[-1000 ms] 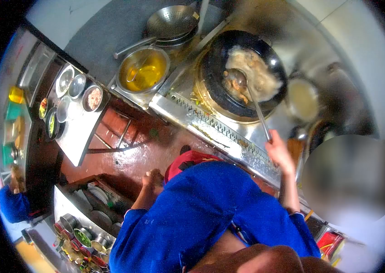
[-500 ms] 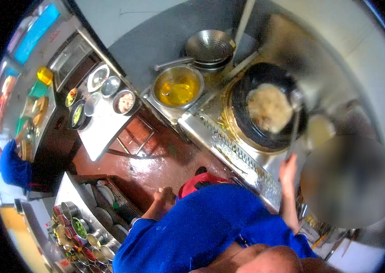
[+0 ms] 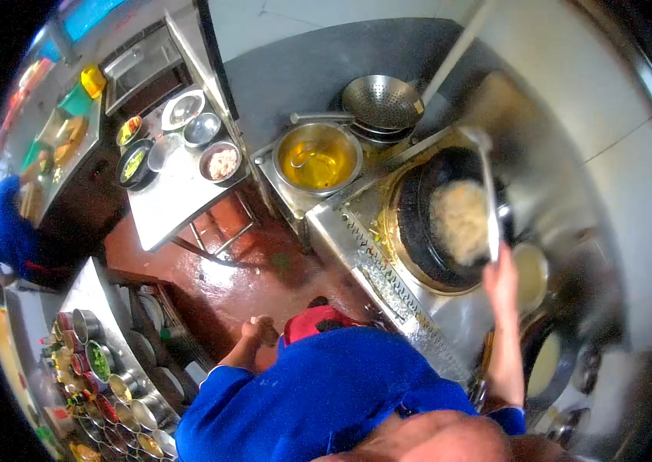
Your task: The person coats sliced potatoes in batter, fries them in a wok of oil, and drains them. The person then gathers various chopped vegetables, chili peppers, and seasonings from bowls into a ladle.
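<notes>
room is lying between the white table (image 3: 168,208) and stove (image 3: 445,312); the ladle (image 3: 489,192) is barring the right side of the wok (image 3: 416,231), the oil bowl (image 3: 353,159) is crowding the stove's left end.

1. Two own hands: one left hand (image 3: 256,329), one right hand (image 3: 501,271).
2. One ladle (image 3: 490,192).
3. One wok (image 3: 413,223).
4. One metal basin (image 3: 353,160) of yellow liquid (image 3: 324,169).
5. One perforated strainer (image 3: 382,100).
6. Six bowls and dishes (image 3: 202,129) at one white table (image 3: 158,219).
7. One yellow container (image 3: 93,81).
8. Two people in blue: the wearer (image 3: 341,385), one co-worker (image 3: 8,223).
</notes>
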{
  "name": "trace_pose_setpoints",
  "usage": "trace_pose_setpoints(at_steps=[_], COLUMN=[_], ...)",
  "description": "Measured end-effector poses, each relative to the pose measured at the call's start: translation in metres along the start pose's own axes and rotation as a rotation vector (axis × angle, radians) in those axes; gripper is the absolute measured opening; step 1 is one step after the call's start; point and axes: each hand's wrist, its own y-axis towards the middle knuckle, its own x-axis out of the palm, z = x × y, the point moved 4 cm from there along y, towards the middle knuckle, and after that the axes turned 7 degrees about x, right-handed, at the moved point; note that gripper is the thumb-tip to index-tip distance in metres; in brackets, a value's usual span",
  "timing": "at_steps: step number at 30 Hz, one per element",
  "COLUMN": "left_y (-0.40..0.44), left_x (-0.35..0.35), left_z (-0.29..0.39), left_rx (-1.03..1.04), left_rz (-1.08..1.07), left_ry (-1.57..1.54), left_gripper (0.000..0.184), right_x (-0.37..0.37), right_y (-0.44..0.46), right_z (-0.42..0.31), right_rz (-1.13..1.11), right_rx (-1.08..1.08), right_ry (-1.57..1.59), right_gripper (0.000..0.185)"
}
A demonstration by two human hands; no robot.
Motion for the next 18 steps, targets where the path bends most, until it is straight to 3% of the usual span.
trace_pose_setpoints(at_steps=[2,3,6,9,12,15,18], left_y=[0.025,0.007,0.026,0.024,0.015,0.032,0.003], left_x=[0.002,0.004,0.005,0.005,0.001,-0.004,-0.019], left_z=[-0.028,0.001,-0.020,-0.028,-0.037,-0.097,-0.085], left_rx=[-0.031,-0.026,0.046,-0.033,0.020,-0.120,-0.124], left_rz=[-0.083,-0.058,-0.008,-0.076,-0.005,-0.069,0.105], left_ry=[-0.134,-0.089,-0.032,-0.310,-0.328,-0.740,-0.285], left_gripper=[0.016,0.017,0.015,0.014,0.014,0.014,0.014], right_x=[-0.013,-0.007,0.017,0.030,0.024,-0.008,-0.065], right_y=[0.057,0.088,0.169,0.210,0.233,0.263,0.256], right_z=[-0.048,-0.058,-0.093,-0.134,-0.158,-0.131,-0.140], right_rz=[0.008,-0.011,-0.040,-0.131,-0.231,-0.147,-0.032], right_rx=[-0.105,-0.147,-0.340,-0.419,-0.417,-0.536,-0.449], right_ry=[-0.136,-0.218,-0.347,-0.549,-0.780,-0.794,-0.946], right_gripper=[0.057,0.055,0.050,0.049,0.043,0.041,0.041])
